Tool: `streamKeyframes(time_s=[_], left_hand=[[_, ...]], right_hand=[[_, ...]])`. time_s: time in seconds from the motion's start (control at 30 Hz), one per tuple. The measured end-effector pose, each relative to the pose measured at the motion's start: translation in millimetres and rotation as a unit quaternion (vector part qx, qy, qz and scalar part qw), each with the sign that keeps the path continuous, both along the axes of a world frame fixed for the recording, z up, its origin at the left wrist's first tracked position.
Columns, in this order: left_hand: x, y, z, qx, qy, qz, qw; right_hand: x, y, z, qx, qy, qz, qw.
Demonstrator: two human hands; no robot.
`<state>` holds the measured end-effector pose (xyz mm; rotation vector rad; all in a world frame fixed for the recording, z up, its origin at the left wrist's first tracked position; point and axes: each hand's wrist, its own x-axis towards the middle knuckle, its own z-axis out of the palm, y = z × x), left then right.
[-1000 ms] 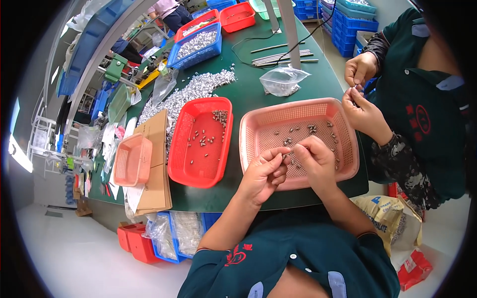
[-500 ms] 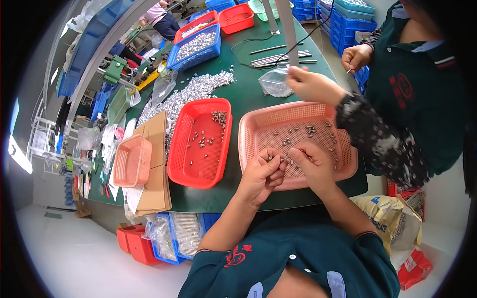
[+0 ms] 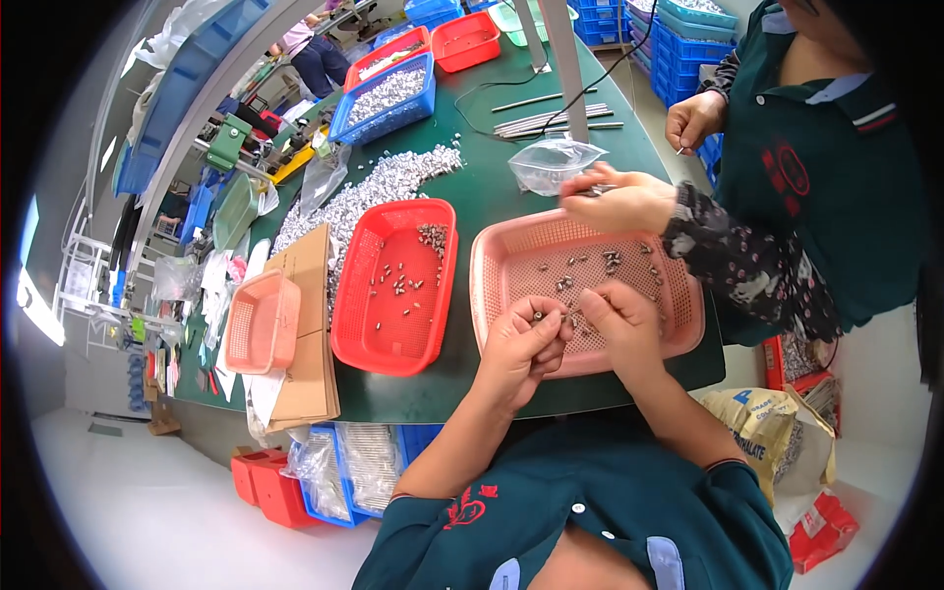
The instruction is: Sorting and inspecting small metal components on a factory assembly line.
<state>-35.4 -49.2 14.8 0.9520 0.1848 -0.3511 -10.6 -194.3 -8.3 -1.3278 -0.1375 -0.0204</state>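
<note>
My left hand [image 3: 524,342] is closed over the near left side of a pink perforated basket [image 3: 491,258], a small metal fitting [image 3: 538,316] showing between thumb and forefinger. Beside it my right hand [image 3: 626,329] is pinched with its fingertips close to the left hand; what it grips, if anything, is hidden. Several small metal fittings [image 3: 612,262] lie scattered on the basket's floor beneath. Left of it stands a red basket [image 3: 393,334] with more such fittings, bunched at its far right corner.
A co-worker's hand [image 3: 621,202] with metal pieces reaches over the basket's far rim, by a clear plastic bag [image 3: 553,165]. Farther back are metal rods [image 3: 551,123], a heap of silvery parts [image 3: 379,187] and a filled blue crate [image 3: 385,103]. A small pink basket [image 3: 262,323] sits on cardboard [image 3: 313,339].
The co-worker's near hand has lowered from the plastic bag toward the basket and turned, now showing metal pieces. My hands stay almost in place, their fingertips slightly farther apart.
</note>
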Motion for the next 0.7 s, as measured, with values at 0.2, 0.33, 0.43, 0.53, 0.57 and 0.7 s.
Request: streamKeyframes(time_s=[0.2, 0.33, 0.43, 0.53, 0.57, 0.7], left_hand=[[1.0, 3.4, 1.0, -0.018, 0.026, -0.018, 0.999], [2.1, 3.3, -0.6, 0.019, 0.039, -0.047, 0.998], [2.0, 0.7, 2.6, 0.035, 0.034, -0.05, 0.998], [2.5, -0.1, 3.1, 0.038, 0.046, -0.045, 0.997], [2.8, -0.1, 3.9, 0.038, 0.045, -0.046, 0.997], [3.1, -1.5, 3.2, 0.078, 0.009, -0.077, 0.994]], right_hand=[[-3.1, -2.9, 9.6, -0.126, -0.197, -0.041, 0.971], [-1.4, -4.2, 12.3, -0.137, -0.209, -0.027, 0.968], [-0.8, -3.5, 9.6, -0.136, -0.225, -0.029, 0.964], [0.2, -4.9, 8.5, -0.141, -0.224, -0.015, 0.964], [0.3, -5.3, 7.2, -0.119, -0.192, -0.009, 0.974], [6.2, -6.1, -0.3, -0.059, -0.102, 0.005, 0.993]])
